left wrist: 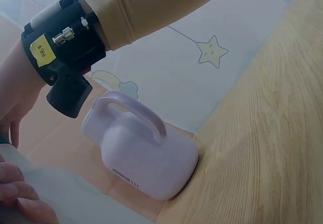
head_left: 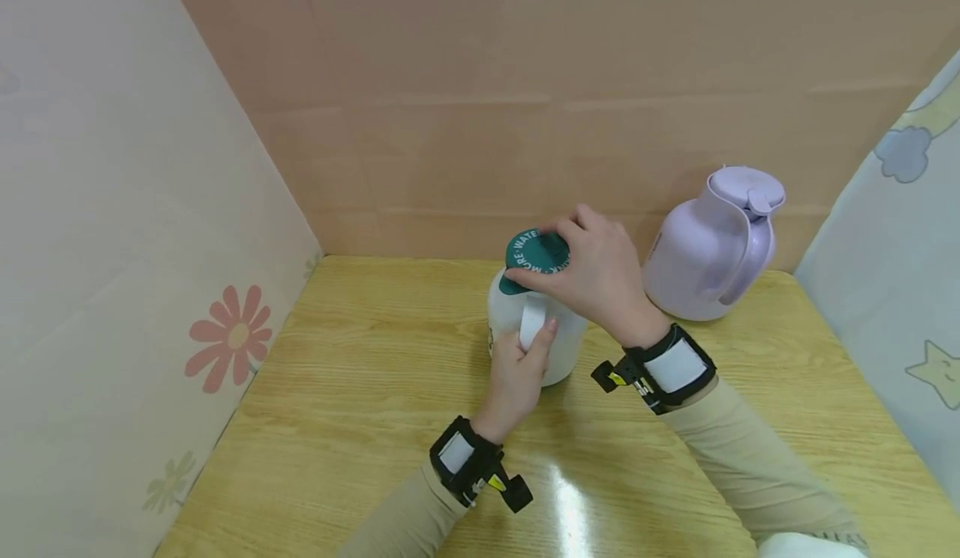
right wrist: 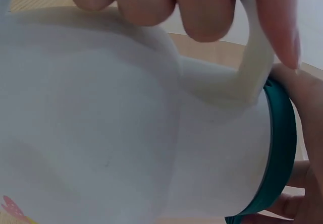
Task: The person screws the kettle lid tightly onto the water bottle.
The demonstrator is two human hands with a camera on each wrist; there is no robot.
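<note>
Jug (head_left: 558,349): white, upright at table (head_left: 360,391) centre.
Lid (head_left: 534,253): green, on jug.
Left hand (head_left: 517,374): fingers curled round handle (head_left: 531,320).
Right hand (head_left: 600,274): fingers gripping lid.
Flask (head_left: 712,249): lilac, behind right.

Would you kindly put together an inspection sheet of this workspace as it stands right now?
Surface: wooden table, light grain, with a glare patch near the front edge.
Job's things: white jug upright mid-table, with a green lid on top bearing white lettering.
Clutter: lilac jug stands apart, to the right near the back wall.
Grippers: left hand grips the white jug's handle; right hand grips the green lid from above.
Cables: nothing seen.
Surroundings: cardboard back wall; flower-print panel on the left, star-print panel on the right.
</note>
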